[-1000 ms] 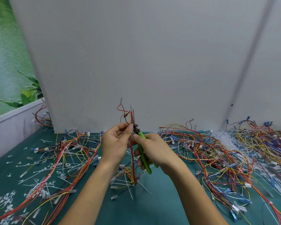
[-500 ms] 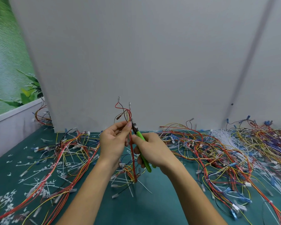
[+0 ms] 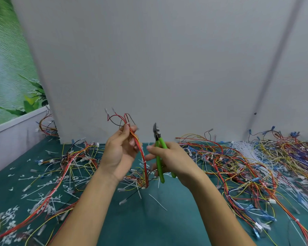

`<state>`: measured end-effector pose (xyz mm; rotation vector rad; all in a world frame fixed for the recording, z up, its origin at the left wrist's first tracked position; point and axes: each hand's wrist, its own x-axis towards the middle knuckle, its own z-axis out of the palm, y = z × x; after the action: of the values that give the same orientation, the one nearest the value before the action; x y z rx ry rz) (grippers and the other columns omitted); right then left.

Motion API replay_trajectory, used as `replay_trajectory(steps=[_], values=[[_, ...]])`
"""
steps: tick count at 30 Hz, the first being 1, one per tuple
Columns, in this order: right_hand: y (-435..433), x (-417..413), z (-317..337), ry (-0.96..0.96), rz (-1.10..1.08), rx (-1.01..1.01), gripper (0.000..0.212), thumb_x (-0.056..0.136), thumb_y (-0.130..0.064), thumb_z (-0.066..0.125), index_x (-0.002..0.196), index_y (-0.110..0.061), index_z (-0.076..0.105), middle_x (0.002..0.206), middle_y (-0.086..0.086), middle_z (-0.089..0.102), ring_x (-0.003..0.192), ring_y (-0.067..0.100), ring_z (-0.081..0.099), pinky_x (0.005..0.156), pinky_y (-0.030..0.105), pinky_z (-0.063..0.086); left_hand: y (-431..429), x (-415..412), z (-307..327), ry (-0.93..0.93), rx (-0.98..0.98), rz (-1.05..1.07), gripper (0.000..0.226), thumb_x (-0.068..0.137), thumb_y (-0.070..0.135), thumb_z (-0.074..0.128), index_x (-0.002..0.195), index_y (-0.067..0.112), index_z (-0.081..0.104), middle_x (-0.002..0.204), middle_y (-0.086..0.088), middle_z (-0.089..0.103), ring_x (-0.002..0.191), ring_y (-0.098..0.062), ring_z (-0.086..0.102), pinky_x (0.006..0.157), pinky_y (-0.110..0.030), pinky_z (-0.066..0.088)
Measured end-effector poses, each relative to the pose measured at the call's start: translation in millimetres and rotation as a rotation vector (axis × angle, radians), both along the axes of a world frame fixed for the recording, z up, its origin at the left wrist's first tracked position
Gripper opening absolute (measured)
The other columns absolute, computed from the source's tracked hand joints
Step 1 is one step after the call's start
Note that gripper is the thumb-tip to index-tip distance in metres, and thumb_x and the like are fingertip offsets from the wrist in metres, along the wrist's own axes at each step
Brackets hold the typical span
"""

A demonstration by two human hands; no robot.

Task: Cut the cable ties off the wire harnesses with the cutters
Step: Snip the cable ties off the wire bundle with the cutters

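My left hand (image 3: 118, 151) pinches a red, yellow and black wire harness (image 3: 143, 157) near its top and holds it upright above the green mat; its lower end trails into the wires on the mat. A white cable tie (image 3: 145, 162) is wrapped round the harness below my fingers. My right hand (image 3: 172, 159) grips the green-handled cutters (image 3: 158, 150), whose dark jaws point up, a short way to the right of the harness and apart from it.
A big tangle of wire harnesses (image 3: 247, 166) covers the mat to the right, a smaller pile (image 3: 66, 162) lies to the left. Cut white tie pieces (image 3: 12, 213) litter the front left. A grey panel (image 3: 167, 59) stands close behind the mat.
The cutters have come off the harness and moved to the right, jaws now pointing up. My left hand has kept hold of the harness and tilted it slightly left.
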<state>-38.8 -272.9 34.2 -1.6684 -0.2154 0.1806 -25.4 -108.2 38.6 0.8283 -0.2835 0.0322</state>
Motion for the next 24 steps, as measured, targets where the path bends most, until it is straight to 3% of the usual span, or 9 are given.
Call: replay_trajectory(steps=[4, 8, 14, 17, 19, 24], values=[[5.0, -1.6, -1.0, 0.059, 0.112, 0.114, 0.026, 0.088, -0.027, 0.072, 0.106, -0.008, 0.069, 0.085, 0.004, 0.077, 0.07, 0.028, 0.071, 0.06, 0.037, 0.059, 0.7, -3.3, 0.7, -0.014, -0.055, -0.153, 0.01, 0.099, 0.026, 0.048, 0.093, 0.019, 0.052, 0.083, 0.005, 0.053, 0.059, -0.01, 0.043, 0.055, -0.026, 0.048], [6.2, -1.6, -0.7, 0.112, 0.154, 0.227, 0.025, 0.09, -0.013, 0.074, 0.113, -0.004, 0.067, 0.087, 0.01, 0.075, 0.068, 0.026, 0.068, 0.061, 0.036, 0.056, 5.7, -0.9, -0.6, -0.027, -0.069, -0.208, 0.01, 0.101, 0.027, 0.048, 0.098, 0.018, 0.052, 0.084, 0.005, 0.052, 0.059, -0.009, 0.043, 0.054, -0.023, 0.047], [3.4, -0.2, 1.4, 0.044, 0.028, 0.351, 0.03, 0.089, 0.001, 0.075, 0.113, -0.007, 0.06, 0.079, 0.009, 0.072, 0.067, 0.023, 0.069, 0.063, 0.033, 0.058, 5.1, 4.0, -3.7, -0.022, 0.107, 0.087, 0.006, 0.088, 0.021, 0.067, 0.09, 0.016, 0.069, 0.084, 0.0, 0.064, 0.055, -0.006, 0.049, 0.047, -0.019, 0.042], [-0.7, 1.1, 3.1, 0.002, -0.038, 0.395, 0.03, 0.09, 0.001, 0.074, 0.112, -0.009, 0.057, 0.082, 0.01, 0.076, 0.069, 0.023, 0.073, 0.066, 0.031, 0.06, 3.8, 3.7, -4.4, -0.004, 0.144, 0.108, 0.017, 0.085, 0.023, 0.07, 0.098, 0.013, 0.068, 0.083, -0.002, 0.063, 0.058, -0.009, 0.052, 0.047, -0.021, 0.044], [-2.0, 2.1, 3.8, -0.01, -0.075, 0.451, 0.031, 0.09, 0.001, 0.073, 0.113, -0.009, 0.056, 0.085, 0.012, 0.077, 0.071, 0.023, 0.074, 0.065, 0.03, 0.06, 2.9, 1.7, -4.7, 0.014, 0.258, 0.104, 0.03, 0.082, 0.03, 0.075, 0.104, 0.011, 0.067, 0.088, -0.003, 0.066, 0.062, -0.011, 0.056, 0.049, -0.023, 0.046], [-3.6, 5.6, 2.3, -0.025, -0.186, 0.559, 0.029, 0.088, 0.002, 0.076, 0.109, -0.01, 0.059, 0.085, 0.01, 0.078, 0.079, 0.024, 0.078, 0.065, 0.029, 0.061, -7.8, -4.8, -11.2, -0.066, 0.776, 0.122, 0.047, 0.075, 0.044, 0.084, 0.101, 0.007, 0.072, 0.091, -0.009, 0.077, 0.076, -0.019, 0.071, 0.063, -0.033, 0.057]])
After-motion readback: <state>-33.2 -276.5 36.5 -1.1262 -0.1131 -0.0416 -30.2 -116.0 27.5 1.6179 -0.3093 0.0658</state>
